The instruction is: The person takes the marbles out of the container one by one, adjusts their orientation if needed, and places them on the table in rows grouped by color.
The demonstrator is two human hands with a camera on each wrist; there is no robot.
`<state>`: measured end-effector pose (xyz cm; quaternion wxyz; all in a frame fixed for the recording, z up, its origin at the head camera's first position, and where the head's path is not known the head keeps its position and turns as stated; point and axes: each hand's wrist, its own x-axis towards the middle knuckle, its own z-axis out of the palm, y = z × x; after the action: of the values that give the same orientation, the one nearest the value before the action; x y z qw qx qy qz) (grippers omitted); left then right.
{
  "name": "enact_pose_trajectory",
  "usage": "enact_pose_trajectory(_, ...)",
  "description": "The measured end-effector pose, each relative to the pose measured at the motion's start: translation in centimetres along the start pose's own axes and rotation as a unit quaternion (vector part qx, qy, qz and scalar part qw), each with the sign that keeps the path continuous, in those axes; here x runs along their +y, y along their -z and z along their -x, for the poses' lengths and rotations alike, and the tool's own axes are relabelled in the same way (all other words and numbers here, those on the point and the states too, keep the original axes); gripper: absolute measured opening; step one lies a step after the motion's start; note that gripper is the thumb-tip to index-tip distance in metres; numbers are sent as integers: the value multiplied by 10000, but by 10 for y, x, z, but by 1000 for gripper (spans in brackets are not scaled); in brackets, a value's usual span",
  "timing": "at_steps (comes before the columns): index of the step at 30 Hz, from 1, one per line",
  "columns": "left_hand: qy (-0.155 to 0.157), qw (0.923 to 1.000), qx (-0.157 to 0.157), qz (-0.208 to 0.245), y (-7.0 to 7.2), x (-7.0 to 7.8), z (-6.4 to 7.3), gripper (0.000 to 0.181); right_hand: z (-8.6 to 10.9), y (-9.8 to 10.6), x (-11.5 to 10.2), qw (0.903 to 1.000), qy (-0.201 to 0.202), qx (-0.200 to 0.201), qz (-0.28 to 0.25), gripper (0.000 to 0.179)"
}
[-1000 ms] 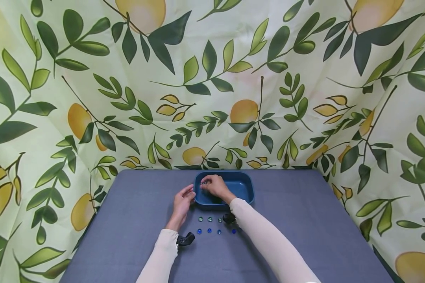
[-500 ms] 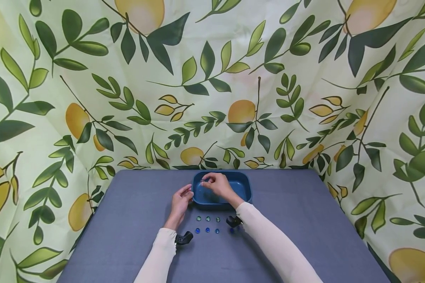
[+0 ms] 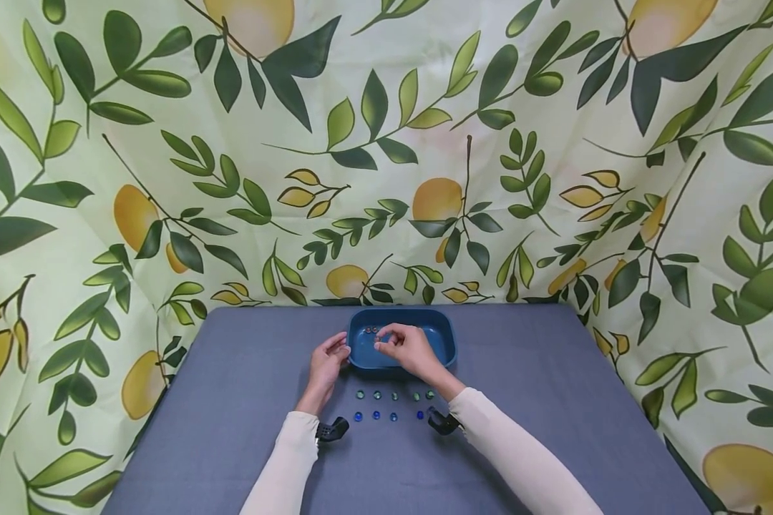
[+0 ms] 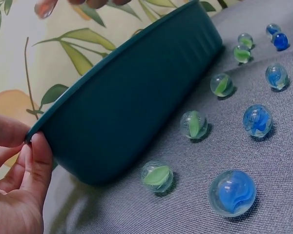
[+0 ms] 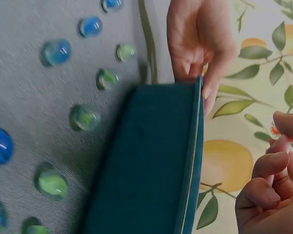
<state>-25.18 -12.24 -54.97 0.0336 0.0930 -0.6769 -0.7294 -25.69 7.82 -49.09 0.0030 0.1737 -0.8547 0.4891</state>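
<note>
A dark teal plastic tub (image 3: 447,357) stands at the far side of the table. My left hand (image 3: 327,363) pinches its left rim between thumb and fingers, as the left wrist view (image 4: 27,180) also shows. Over the tub's interior, my right hand (image 3: 414,350) holds a clear marble with red in it (image 5: 275,129) between thumb and forefinger. A few reddish marbles (image 3: 369,330) lie on the tub floor near its back left. In front of the tub, green-swirled marbles (image 4: 157,176) form a row, and blue marbles (image 4: 233,193) form a second row nearer me.
A grey-blue cloth (image 3: 245,400) covers the table. Behind and at the sides hangs a curtain printed with leaves and lemons (image 3: 361,164). Black wrist cameras (image 3: 332,429) sit on both wrists above the marble rows.
My right hand has shifted right and slightly nearer me over the tub, uncovering reddish marbles inside and more of the rows in front. My left hand keeps its place at the rim.
</note>
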Motion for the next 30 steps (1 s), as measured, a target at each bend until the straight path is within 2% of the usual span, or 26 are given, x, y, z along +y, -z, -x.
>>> enact_pose_trajectory(6, -1, 10000, -1, -42, 1, 1, 0, 39, 24, -3, -4, 10000, 3, 65, 20, 13)
enact_pose_trajectory(18, 76, 10000, -7, -55, 1, 0, -1, 39, 62, -24, -3, 9996, -33, -173, -232, 11)
enact_pose_trajectory(30, 31, 9999, 3, 147, -1, 2, -2, 41, 92, -53, 4, 9963, -437, -557, -489, 14)
